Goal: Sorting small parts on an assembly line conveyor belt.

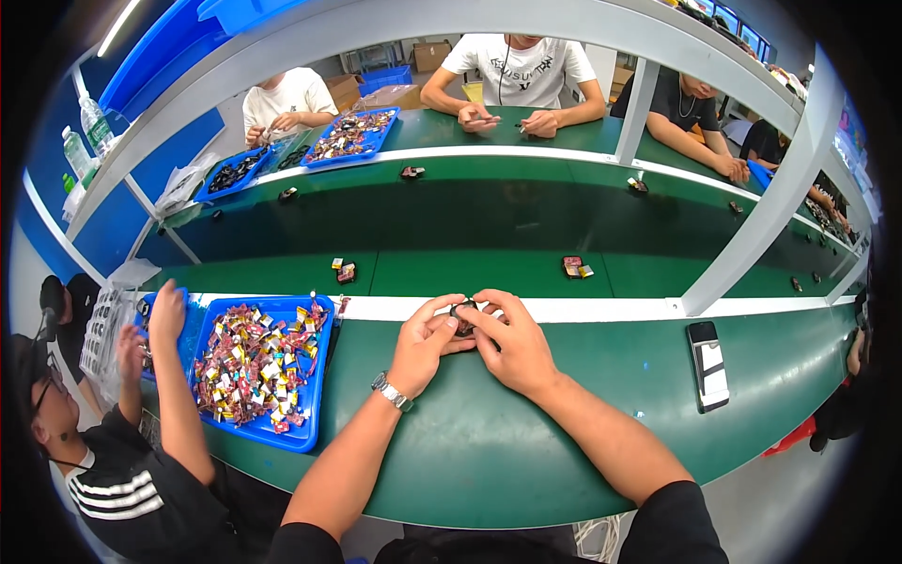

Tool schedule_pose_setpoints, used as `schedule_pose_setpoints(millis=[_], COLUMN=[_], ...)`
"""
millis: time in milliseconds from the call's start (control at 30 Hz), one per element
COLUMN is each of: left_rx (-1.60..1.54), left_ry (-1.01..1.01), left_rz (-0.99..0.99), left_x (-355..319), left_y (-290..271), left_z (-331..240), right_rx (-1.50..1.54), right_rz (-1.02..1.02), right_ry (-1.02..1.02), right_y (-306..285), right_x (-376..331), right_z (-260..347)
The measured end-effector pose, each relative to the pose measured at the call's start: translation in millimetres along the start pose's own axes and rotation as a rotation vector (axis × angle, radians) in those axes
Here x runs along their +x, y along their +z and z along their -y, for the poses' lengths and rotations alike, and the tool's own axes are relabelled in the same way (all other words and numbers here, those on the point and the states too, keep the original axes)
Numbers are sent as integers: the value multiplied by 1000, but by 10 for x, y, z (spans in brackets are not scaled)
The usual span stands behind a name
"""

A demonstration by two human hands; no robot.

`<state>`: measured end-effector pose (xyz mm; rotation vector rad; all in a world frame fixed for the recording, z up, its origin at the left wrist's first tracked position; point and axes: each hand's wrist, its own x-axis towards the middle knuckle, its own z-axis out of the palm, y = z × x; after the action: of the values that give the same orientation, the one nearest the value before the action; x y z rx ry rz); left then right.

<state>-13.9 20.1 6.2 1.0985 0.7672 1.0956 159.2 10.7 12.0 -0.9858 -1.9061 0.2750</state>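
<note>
Beneath the left hand (423,340) and right hand (515,346), a glossy green workbench (554,451), edged just beyond the hands by a white rail (583,308). Farther beyond them, a second green bench (425,134). Higher, ahead of the hands, a pale frame (583,23), with a post (775,193) slanting down on their right. High to their left, a lit tube lamp (116,26) and blue wall panels (191,143); high to their right, windows (749,38); low on that side, grey floor (752,503).

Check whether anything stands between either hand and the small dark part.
Nothing visible does: the left hand and right hand both have their fingers on the small dark part. The blue tray lies off to the left, the phone to the right.
</note>
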Motion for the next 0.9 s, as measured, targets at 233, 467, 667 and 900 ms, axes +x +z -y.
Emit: schedule_pose_setpoints(millis=[233,467,667,900], left_rx=[33,53,20,8], left_ry=[-13,-24,-16,-21], left_rz=[-5,53,142,176], left_x=[-11,-13,-12,-3], left_y=[11,-7,-49,-80], left_z=[-13,-11,-29,6], right_rx=[6,13,114,201], right_rz=[93,145,101,132], right_ry=[-24,2,87,100], right_y=[-18,-15,-32,-50], right_x=[17,17,20,26], right_z=[-43,-92,-71,-70])
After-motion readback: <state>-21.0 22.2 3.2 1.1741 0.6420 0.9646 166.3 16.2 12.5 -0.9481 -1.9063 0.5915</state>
